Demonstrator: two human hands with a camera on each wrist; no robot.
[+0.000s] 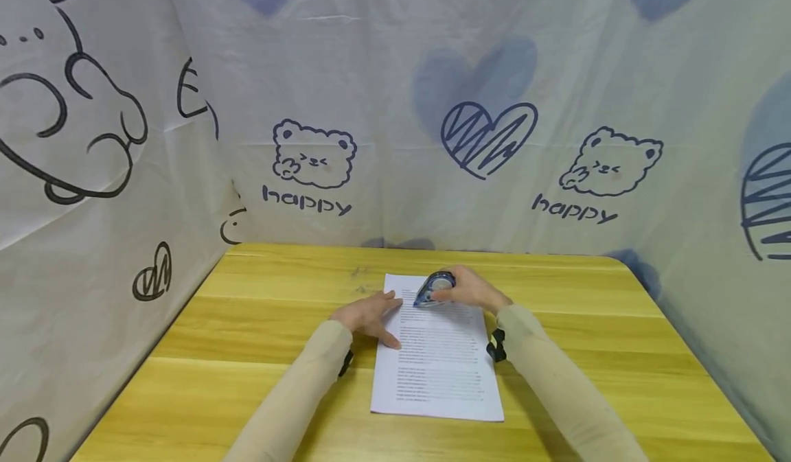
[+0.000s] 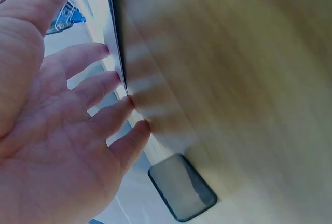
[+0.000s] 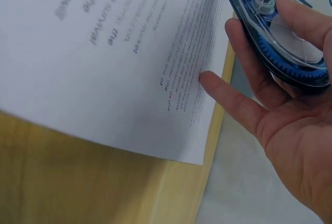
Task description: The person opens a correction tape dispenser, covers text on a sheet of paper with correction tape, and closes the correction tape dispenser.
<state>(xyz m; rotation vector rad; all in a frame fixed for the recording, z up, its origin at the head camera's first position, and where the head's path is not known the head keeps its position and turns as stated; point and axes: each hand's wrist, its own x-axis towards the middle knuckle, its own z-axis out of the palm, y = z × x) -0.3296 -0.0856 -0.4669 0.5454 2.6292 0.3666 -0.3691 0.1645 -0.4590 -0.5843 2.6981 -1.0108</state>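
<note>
A sheet of printed paper (image 1: pixel 439 366) lies on the wooden table, its lines of text running across it. My left hand (image 1: pixel 371 314) rests at the sheet's left edge with fingers spread; in the left wrist view its fingertips (image 2: pixel 127 102) meet the paper's edge and the wood. Near the top of the page, my right hand (image 1: pixel 472 289) grips a blue, clear-cased correction tape (image 1: pixel 440 282), its narrow tip down at the upper text lines. The right wrist view shows the blue toothed wheel inside the correction tape (image 3: pixel 280 42) and one outstretched finger touching the page.
Bare wood of the table (image 1: pixel 247 352) surrounds the sheet. A white cloth (image 1: pixel 395 105) with printed hearts and bears hangs behind the table and along its sides. Black devices (image 1: pixel 497 345) are strapped at the wrists. A dark-rimmed rounded rectangle (image 2: pixel 181 187) shows low in the left wrist view.
</note>
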